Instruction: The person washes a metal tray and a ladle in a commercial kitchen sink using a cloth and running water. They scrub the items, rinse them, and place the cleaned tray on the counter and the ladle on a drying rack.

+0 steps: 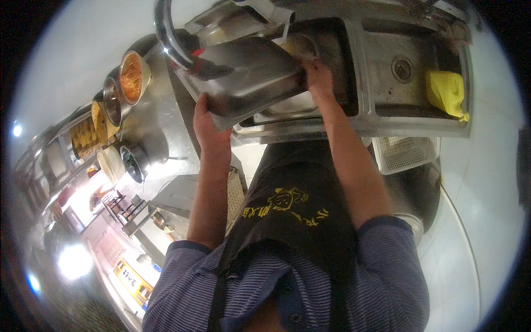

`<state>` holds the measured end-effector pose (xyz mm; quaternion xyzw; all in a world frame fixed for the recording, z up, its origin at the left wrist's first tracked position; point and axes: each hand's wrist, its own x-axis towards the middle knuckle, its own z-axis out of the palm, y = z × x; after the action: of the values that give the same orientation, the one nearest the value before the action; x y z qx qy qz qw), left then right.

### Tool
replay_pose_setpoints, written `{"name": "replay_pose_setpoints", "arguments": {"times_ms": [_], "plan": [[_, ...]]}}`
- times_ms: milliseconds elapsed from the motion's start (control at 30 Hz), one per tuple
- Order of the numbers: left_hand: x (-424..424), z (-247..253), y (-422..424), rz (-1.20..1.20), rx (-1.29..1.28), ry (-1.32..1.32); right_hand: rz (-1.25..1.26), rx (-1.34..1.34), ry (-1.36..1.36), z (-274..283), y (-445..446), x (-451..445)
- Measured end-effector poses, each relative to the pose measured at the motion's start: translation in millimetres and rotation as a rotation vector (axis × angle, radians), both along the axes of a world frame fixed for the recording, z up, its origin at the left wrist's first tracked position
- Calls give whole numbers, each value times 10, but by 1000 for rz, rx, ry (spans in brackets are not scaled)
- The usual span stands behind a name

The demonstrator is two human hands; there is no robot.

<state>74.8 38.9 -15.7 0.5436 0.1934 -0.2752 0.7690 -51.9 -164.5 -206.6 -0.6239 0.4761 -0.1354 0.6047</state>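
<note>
Both of my hands hold a deep stainless steel pan (253,76), tilted with its underside up, over the left basin of a steel sink (344,83). My left hand (211,124) grips the near left corner, thumb on the outer wall. At the right end my right hand (319,79) grasps the rim. Below the pan, partly hidden by it, another metal pan (290,106) sits in the basin. What looks like a thin stream of water (286,31) falls behind the pan, near a round vessel (300,45) with yellowish contents.
A chrome faucet (166,37) arches close over the pan's left end. The right basin has a drain (401,69) and a yellow plastic jug (446,93). A white perforated basket (406,153) is below the sink. Several bowls, one with orange-red food (132,78), line the left counter (174,137).
</note>
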Motion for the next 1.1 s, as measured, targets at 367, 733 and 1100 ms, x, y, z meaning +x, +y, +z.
{"name": "replay_pose_setpoints", "arguments": {"times_ms": [367, 733, 1100], "plan": [[213, -229, -1015, 4, -447, 55, -513, 566, -509, 532, -315, -714], [-795, 204, -888, -112, -126, -106, -23, 311, -263, 1515, -306, -796], [-1005, 415, -903, -281, -22, -273, 438, -249, -39, 2240, -591, -767]]}}
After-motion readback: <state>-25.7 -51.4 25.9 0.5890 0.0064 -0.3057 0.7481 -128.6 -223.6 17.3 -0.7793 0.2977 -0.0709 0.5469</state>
